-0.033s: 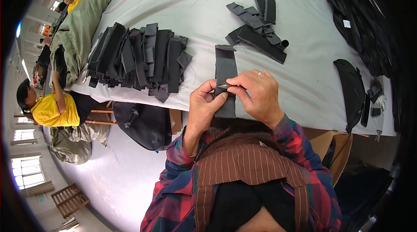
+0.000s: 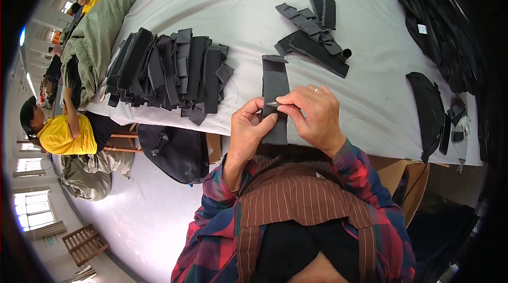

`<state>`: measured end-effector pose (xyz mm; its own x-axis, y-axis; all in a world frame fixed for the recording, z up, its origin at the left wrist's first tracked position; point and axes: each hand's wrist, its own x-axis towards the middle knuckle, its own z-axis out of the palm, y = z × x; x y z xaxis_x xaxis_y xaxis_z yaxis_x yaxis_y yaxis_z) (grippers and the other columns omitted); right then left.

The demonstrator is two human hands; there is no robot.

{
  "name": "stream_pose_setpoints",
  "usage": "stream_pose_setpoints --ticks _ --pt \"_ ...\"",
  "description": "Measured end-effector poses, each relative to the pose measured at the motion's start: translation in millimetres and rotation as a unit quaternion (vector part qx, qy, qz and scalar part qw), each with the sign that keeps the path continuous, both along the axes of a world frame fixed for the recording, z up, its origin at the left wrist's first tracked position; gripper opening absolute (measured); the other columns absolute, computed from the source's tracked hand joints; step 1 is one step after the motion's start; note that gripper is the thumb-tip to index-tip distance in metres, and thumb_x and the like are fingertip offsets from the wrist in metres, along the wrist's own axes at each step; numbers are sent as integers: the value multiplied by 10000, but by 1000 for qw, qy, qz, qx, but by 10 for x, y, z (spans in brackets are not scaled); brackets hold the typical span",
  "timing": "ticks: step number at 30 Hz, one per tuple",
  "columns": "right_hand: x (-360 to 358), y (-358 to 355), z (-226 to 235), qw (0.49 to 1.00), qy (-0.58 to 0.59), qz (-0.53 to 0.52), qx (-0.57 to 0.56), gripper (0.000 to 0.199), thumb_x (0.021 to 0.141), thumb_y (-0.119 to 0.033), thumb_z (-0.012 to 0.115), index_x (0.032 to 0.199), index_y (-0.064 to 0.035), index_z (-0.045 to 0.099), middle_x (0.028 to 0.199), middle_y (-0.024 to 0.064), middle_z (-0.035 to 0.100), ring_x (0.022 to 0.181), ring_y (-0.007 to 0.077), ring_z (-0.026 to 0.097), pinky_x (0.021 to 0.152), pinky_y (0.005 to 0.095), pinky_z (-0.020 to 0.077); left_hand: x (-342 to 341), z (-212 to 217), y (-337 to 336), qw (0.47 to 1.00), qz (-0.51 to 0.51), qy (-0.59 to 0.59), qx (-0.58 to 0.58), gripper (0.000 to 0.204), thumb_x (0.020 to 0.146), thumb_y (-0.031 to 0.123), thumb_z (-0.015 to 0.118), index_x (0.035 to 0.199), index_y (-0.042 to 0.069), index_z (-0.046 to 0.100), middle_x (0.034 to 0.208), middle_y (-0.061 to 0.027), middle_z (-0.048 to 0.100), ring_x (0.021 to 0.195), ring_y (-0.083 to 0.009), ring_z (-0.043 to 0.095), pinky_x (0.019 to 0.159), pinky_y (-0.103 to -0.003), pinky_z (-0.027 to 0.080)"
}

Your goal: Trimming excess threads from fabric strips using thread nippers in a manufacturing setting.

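1. Where the view bends toward its rim, the grey table (image 2: 254, 13) fills most of it, its near edge running just in front of the person's chest; everything else sits on it or beside it.
2. Olive-green fabric heap (image 2: 98, 39) lies at the table's far-left end, draped over the edge.
3. Black bag pile (image 2: 439, 34) sits at the far right of the table, well apart from the hands.
4. Fanned stack of dark strips (image 2: 169, 71) lies left of centre, pieces overlapping, a few ends near the table edge.
5. Black bag (image 2: 172, 150) rests below the table edge, left of the person, on the pale floor.
6. Co-worker in a yellow shirt (image 2: 61, 135) is seated at lower left, one arm raised to the green heap.
7. Curved black panel (image 2: 428, 111) lies at the right, near the table edge, small black bits just beside it.
8. Loose cluster of dark strips (image 2: 312, 31) lies beyond the hands, several pieces crossing each other.
9. Single dark strip (image 2: 275, 92) runs lengthwise from the table edge away from the person, near end between the hands, far end flat on the table.
10. Right hand (image 2: 315, 119), ring on one finger: thumb and forefinger pinched together on the strip at its middle.
11. Left hand (image 2: 251, 129): fingers closed around the strip's near end, thumb pressing on top, touching the right fingertips.
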<state>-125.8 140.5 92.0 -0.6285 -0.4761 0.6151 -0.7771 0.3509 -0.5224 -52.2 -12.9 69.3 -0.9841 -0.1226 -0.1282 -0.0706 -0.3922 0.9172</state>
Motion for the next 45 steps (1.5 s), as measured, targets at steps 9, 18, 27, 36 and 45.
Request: stream_pose_setpoints --ticks 9,18,27,36,45 --pt "2 68 51 993 -116 3 -16 108 748 -122 704 836 -80 659 725 32 628 618 208 567 596 313 387 15 11 6 999 10 30 -29 158 833 -58 589 989 -36 589 978 -21 588 836 -54 552 725 -192 461" --pt "22 20 -30 999 -39 20 -15 127 728 -138 716 833 -93 661 694 24 601 610 203 553 591 325 373 22 7 5 997 -16 41 -62 153 824 -73 583 971 -28 587 982 -5 569 859 -51 535 749 -188 444" --pt "-79 52 -193 986 -119 0 -119 114 779 -141 701 874 -101 652 704 3 601 612 161 543 618 279 396 57 -9 -23 995 -24 83 -55 165 809 -108 580 955 -31 584 1022 -34 572 922 -94 535 821 -217 427" --pt "-57 24 -184 868 -408 70 -275 375 829 -130 700 1153 -59 527 863 -3 590 788 57 515 718 219 427 51 -2 90 935 -6 156 -318 204 766 -94 606 957 -36 567 1023 -104 586 854 -167 581 763 -254 460" --pt "-10 76 -237 814 -511 105 -254 561 820 -137 694 1291 -51 401 971 27 529 906 83 498 798 233 422 33 -30 113 869 -124 164 -450 299 733 -37 622 1024 -2 565 1091 -166 568 900 -339 592 766 -359 480"
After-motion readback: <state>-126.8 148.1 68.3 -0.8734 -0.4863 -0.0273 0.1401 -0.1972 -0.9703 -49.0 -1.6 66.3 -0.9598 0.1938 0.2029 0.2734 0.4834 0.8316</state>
